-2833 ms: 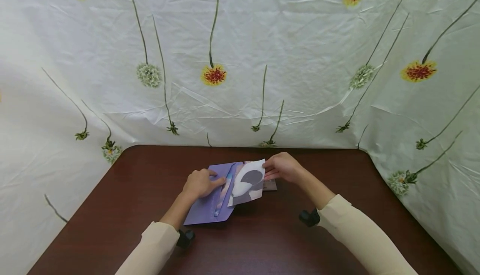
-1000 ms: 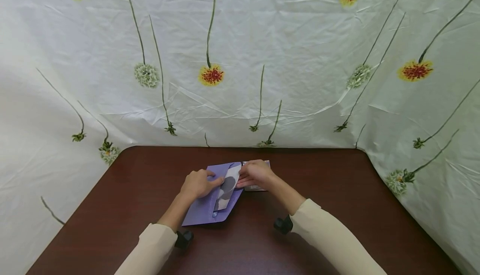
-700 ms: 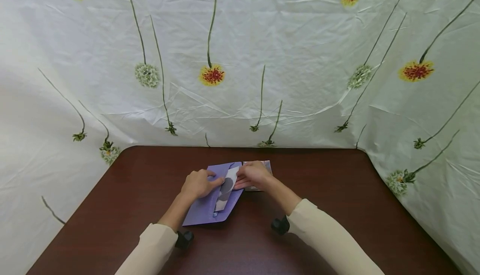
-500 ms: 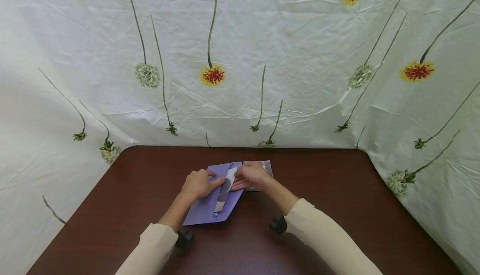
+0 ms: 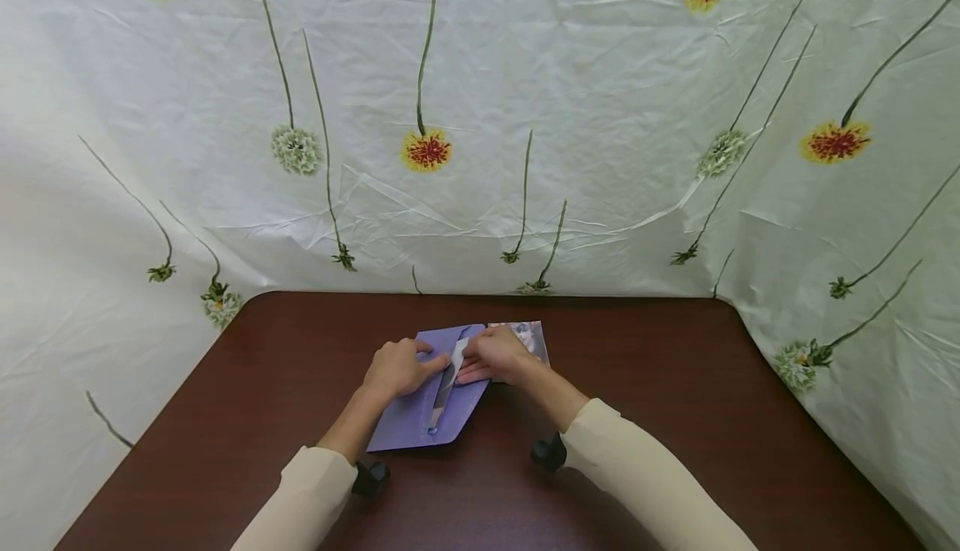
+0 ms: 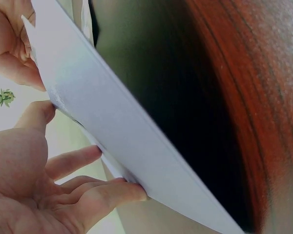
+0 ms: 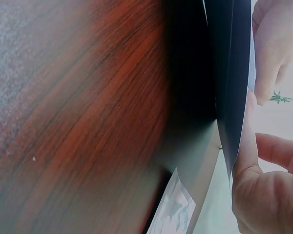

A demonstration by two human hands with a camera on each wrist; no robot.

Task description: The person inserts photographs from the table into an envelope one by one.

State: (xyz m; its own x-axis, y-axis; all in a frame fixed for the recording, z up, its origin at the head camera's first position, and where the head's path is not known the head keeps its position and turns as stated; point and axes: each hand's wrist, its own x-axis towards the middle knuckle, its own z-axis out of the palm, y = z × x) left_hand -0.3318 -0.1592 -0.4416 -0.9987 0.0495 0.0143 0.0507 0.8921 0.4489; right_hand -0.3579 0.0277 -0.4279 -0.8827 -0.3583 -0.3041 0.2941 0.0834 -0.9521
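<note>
A purple envelope (image 5: 405, 418) with a long slot lies on the brown table. My left hand (image 5: 397, 368) rests on it, fingers and thumb spread, the thumb at the slot's edge; its fingertips touch the envelope in the left wrist view too. A white and grey picture card (image 5: 447, 383) sits mostly inside the slot, only a narrow strip showing. My right hand (image 5: 495, 353) pinches the card's right edge, its lower fingers over the envelope's flap. Beneath and behind the right hand lies another picture card (image 5: 534, 336), partly hidden.
The dark brown table (image 5: 637, 393) has rounded far corners. A white cloth (image 5: 600, 117) printed with flowers hangs behind the table and along its sides. Black wrist cameras sit under both forearms.
My right hand has moved left with the card, which has gone from above the envelope into its slot and shows less and less. The left hand has stayed in place.
</note>
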